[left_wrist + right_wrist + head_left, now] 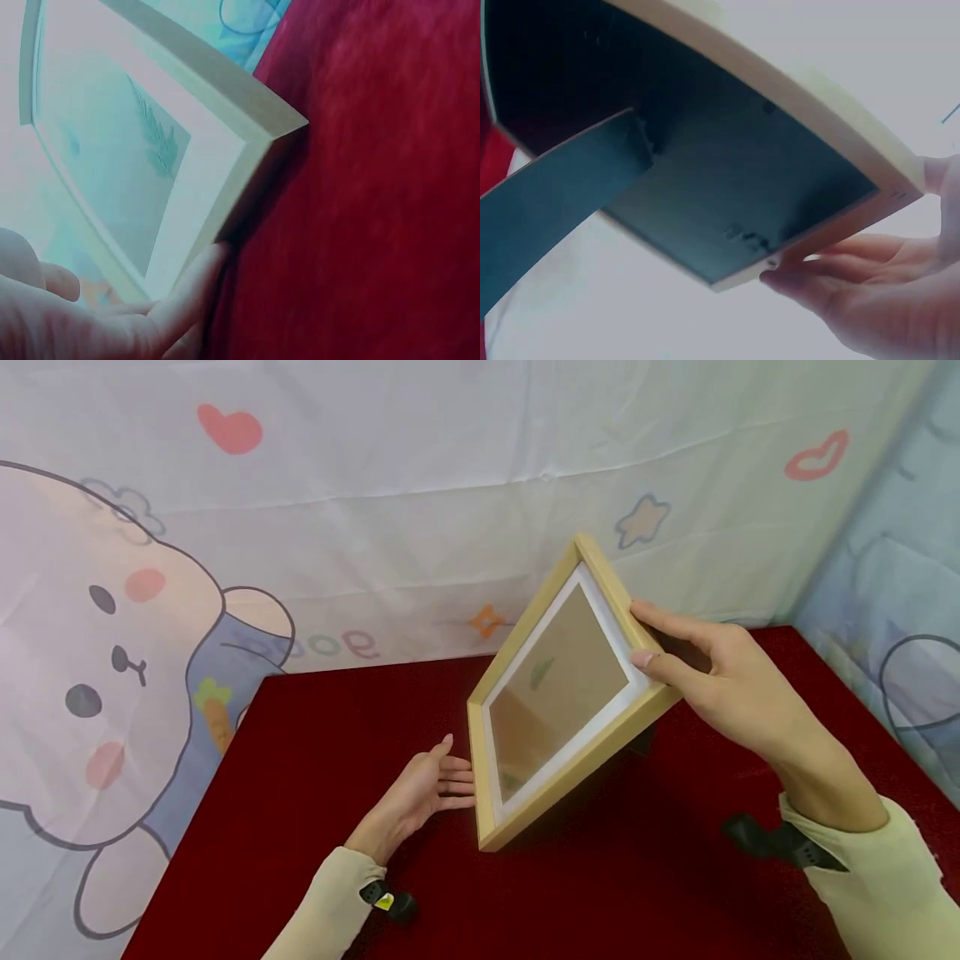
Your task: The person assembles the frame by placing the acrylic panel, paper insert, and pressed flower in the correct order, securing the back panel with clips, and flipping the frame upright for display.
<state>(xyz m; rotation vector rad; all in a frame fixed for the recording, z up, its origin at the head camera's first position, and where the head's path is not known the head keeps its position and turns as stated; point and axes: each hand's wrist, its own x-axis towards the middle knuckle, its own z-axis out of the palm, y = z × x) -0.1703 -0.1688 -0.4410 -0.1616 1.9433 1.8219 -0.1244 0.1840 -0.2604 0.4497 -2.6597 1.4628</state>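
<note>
A light wooden picture frame (558, 693) with a white mat around a brownish pane stands tilted over the dark red cloth, one corner low. My right hand (738, 693) grips its upper right edge, thumb on the front and fingers over the side. At the lower left edge, the outstretched fingers of my left hand (420, 789) touch the wood, with the thumb raised. A faint leaf shape shows in the pane in the left wrist view. The right wrist view shows the dark back panel (727, 165) and a support leg (562, 187) swung out from it.
The dark red cloth (337, 735) covers the table under both hands. Behind it hangs a pale curtain (420, 543) printed with a cartoon animal, hearts and stars, and another patterned curtain (892, 602) closes off the right side. Dark wrist devices are strapped on both sleeves.
</note>
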